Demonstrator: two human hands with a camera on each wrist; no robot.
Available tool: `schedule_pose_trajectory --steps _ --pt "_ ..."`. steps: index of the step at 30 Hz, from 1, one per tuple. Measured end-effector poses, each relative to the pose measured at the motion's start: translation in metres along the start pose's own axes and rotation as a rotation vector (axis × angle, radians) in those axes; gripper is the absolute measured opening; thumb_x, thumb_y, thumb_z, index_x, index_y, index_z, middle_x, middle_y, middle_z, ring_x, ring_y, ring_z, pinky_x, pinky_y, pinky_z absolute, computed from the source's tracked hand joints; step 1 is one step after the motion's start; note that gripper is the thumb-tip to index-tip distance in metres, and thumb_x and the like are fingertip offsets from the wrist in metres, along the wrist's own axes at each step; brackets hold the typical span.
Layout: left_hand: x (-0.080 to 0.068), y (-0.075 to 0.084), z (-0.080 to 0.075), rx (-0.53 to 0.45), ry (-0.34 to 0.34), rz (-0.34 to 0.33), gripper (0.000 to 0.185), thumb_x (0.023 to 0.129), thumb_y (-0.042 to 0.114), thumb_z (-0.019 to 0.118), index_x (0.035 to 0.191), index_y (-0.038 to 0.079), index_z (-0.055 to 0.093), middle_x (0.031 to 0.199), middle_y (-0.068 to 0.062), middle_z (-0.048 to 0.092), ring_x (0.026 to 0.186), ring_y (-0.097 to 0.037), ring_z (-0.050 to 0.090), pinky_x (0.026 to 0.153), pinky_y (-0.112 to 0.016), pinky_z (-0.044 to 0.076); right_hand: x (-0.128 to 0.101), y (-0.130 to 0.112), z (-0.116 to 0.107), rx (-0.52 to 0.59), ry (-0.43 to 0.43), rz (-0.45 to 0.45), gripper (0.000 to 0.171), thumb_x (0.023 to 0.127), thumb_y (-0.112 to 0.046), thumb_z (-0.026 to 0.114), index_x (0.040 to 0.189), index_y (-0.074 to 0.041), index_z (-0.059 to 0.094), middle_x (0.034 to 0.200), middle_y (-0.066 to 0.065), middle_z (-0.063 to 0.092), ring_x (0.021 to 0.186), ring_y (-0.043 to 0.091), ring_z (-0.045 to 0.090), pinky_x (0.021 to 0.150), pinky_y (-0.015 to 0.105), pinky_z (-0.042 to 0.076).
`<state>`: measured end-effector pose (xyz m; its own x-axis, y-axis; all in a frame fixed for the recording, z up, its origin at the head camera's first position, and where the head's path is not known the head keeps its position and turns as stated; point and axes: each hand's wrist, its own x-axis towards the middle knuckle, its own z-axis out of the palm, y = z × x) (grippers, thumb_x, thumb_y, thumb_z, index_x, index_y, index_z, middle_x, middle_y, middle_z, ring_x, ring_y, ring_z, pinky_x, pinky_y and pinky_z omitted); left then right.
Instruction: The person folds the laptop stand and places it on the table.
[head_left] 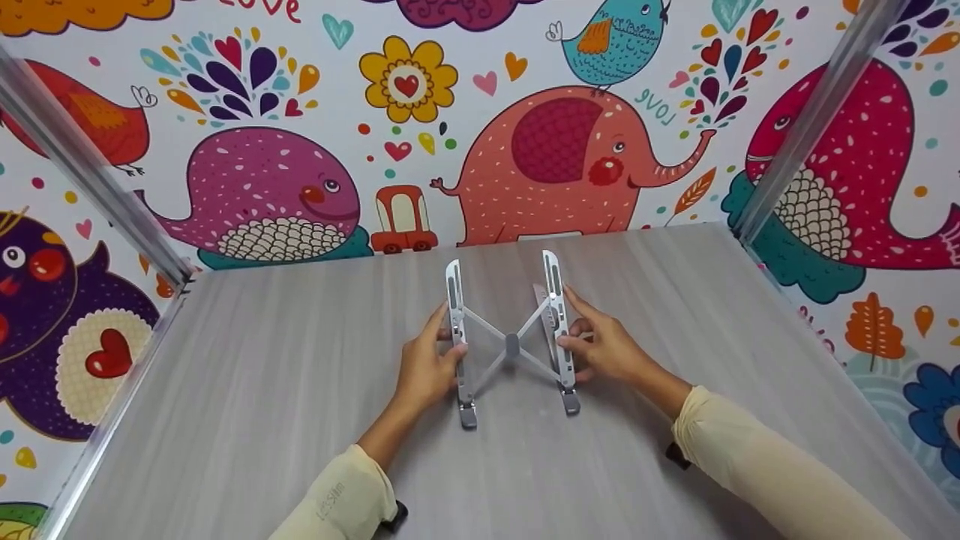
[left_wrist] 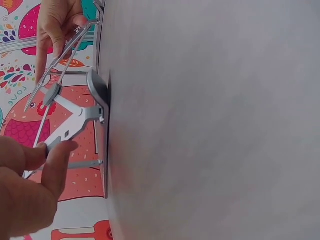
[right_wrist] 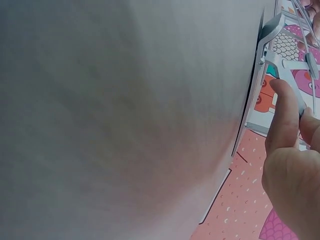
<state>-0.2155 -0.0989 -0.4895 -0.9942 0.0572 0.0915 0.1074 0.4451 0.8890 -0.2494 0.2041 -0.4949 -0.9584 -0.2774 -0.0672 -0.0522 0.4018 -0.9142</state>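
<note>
A silver folding laptop stand (head_left: 512, 345) is unfolded on the table, its crossed bars meeting at a grey hub between two slotted side arms. My left hand (head_left: 427, 367) pinches the left arm of the stand between thumb and fingers. On the other side, my right hand (head_left: 611, 349) grips the right arm the same way, with the index finger stretched along it. In the left wrist view the stand (left_wrist: 75, 122) shows its upper arm raised above a base bar. The right wrist view has the right hand (right_wrist: 292, 175) pinching the arm near its front lip.
The stand rests on a grey wood-grain table (head_left: 285, 420). A wall with printed cartoon animals (head_left: 547, 165) rises behind it and at both sides. Metal posts (head_left: 810, 120) stand at the table's back corners.
</note>
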Motion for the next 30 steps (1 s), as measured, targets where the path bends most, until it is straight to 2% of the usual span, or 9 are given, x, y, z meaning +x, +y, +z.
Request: schedule_pose_trajectory --steps 8,16,23,30 --pt "-0.0018 0.0001 -0.0012 0.029 0.039 0.049 0.072 0.096 0.006 0.069 0.159 0.02 0.037 0.121 -0.018 0.069 0.082 -0.026 0.068 0.069 -0.036 0.058 0.0013 0.0 0.0016 0.014 -0.02 -0.059 0.092 0.094 -0.007 0.072 0.158 -0.05 0.023 0.096 0.016 0.057 0.081 0.026 0.062 0.053 0.048 0.06" --pt "-0.0034 0.0016 -0.0004 0.02 0.042 0.031 0.073 0.096 0.006 0.068 0.159 0.025 0.037 0.121 -0.016 0.068 0.085 -0.026 0.067 0.07 -0.035 0.058 0.0024 -0.0001 0.0049 0.028 -0.022 -0.04 0.092 0.095 -0.007 0.071 0.157 -0.054 0.023 0.095 0.016 0.057 0.079 0.026 0.064 0.053 0.049 0.06" --pt "-0.002 0.0015 0.0021 0.022 0.043 0.043 0.071 0.097 0.006 0.068 0.158 0.023 0.038 0.12 -0.017 0.067 0.084 -0.025 0.068 0.071 -0.036 0.06 0.0013 -0.0007 0.0044 -0.005 -0.014 -0.004 0.094 0.094 -0.011 0.072 0.154 -0.061 0.02 0.099 0.015 0.058 0.085 0.028 0.065 0.057 0.047 0.061" --pt "0.0004 0.0032 0.0079 0.027 0.048 0.058 0.071 0.096 0.005 0.069 0.158 0.021 0.038 0.118 -0.016 0.068 0.089 -0.027 0.067 0.078 -0.039 0.06 -0.0008 0.0013 0.0004 -0.009 -0.016 0.007 0.094 0.094 -0.013 0.073 0.154 -0.061 0.019 0.1 0.016 0.057 0.087 0.028 0.065 0.058 0.046 0.061"
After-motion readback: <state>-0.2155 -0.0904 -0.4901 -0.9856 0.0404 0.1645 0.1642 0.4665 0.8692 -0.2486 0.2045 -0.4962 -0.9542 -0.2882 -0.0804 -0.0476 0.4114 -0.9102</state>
